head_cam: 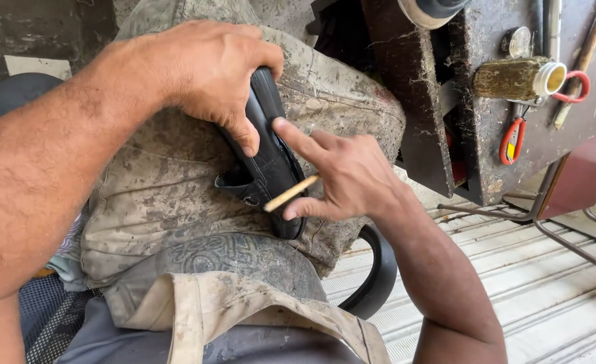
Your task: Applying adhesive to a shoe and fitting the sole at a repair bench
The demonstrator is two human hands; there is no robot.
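Observation:
A black shoe [271, 158] lies on a stained cloth [169, 182] over my lap. My left hand [213, 74] grips the shoe from above, thumb pressed on its side. My right hand [342, 172] holds a thin wooden stick [290, 193] between its fingers, with the index finger stretched out onto the shoe. The stick's tip rests near the shoe's opening.
A black rubber ring [379, 276] sits under my right forearm. At the upper right a dirty bench holds a jar with a white rim [520, 79], red-handled scissors [571, 87] and red-handled pliers [512, 138]. A ribbed metal floor [534, 290] lies at the right.

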